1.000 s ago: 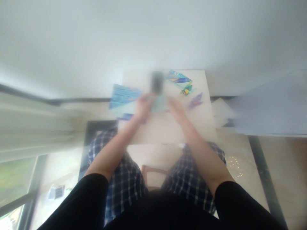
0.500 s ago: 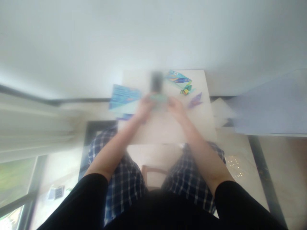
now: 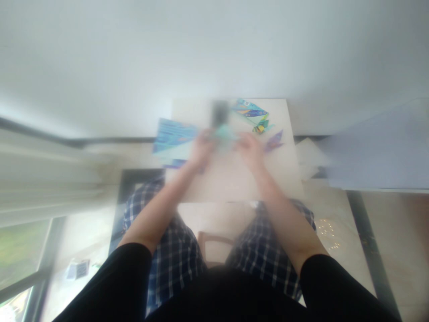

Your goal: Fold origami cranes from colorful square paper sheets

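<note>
The picture is blurred. My left hand (image 3: 201,150) and my right hand (image 3: 250,150) meet over the small pale table (image 3: 234,179), both holding a small light-green folded paper (image 3: 224,133) between them. The paper looks narrow and partly folded; its exact shape is too blurred to tell. A dark upright object (image 3: 219,114), perhaps a phone, stands just behind the paper.
A blue patterned sheet pack (image 3: 174,138) lies left of my left hand. A colourful packet (image 3: 251,112), a small multicoloured folded figure (image 3: 260,128) and a purple folded figure (image 3: 274,141) lie at the right rear. A pale lilac surface (image 3: 378,152) sits to the right.
The green paper has shrunk from a wider flat piece to a narrower folded one and sits slightly farther from me. My right hand has shifted a little to the right.
</note>
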`<state>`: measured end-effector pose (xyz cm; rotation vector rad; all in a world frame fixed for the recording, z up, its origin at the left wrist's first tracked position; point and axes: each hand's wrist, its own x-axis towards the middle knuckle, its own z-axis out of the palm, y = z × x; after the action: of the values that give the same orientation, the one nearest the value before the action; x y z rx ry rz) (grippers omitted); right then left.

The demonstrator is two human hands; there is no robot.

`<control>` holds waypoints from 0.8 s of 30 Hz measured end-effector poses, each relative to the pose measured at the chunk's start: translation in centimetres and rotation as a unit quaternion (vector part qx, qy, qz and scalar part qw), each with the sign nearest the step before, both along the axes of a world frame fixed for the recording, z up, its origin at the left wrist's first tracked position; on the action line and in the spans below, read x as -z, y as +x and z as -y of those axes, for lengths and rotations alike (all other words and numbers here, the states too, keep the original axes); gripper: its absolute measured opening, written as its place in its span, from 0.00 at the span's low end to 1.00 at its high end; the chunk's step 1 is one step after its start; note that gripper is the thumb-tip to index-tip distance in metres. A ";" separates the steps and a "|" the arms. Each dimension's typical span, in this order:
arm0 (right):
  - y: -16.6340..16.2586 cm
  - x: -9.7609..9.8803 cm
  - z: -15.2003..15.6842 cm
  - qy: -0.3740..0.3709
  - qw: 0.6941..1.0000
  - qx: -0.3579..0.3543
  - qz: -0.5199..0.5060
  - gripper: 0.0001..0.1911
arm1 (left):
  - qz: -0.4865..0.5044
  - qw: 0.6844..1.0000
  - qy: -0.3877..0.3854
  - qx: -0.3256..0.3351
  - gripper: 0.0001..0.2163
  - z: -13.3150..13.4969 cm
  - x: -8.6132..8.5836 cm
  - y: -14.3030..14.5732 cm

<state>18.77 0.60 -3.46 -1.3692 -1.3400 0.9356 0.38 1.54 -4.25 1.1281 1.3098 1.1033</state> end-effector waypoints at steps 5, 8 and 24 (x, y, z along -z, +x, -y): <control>0.0 0.1 -0.1 0.029 0.999 0.016 -0.013 0.16 | 0.014 1.000 -0.001 0.001 0.17 0.1 -0.3 0.1; 0.0 -0.1 -0.1 0.029 0.999 0.006 -0.015 0.16 | -0.030 0.999 -0.020 0.031 0.17 0.2 -0.8 0.0; 0.0 -0.6 0.2 0.013 1.000 0.000 0.022 0.13 | -0.131 0.991 -0.007 0.042 0.14 0.3 -1.4 0.0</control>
<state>18.75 0.41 -2.82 -1.3768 -1.3800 0.8888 0.34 1.25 -2.81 1.3388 1.4547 0.9060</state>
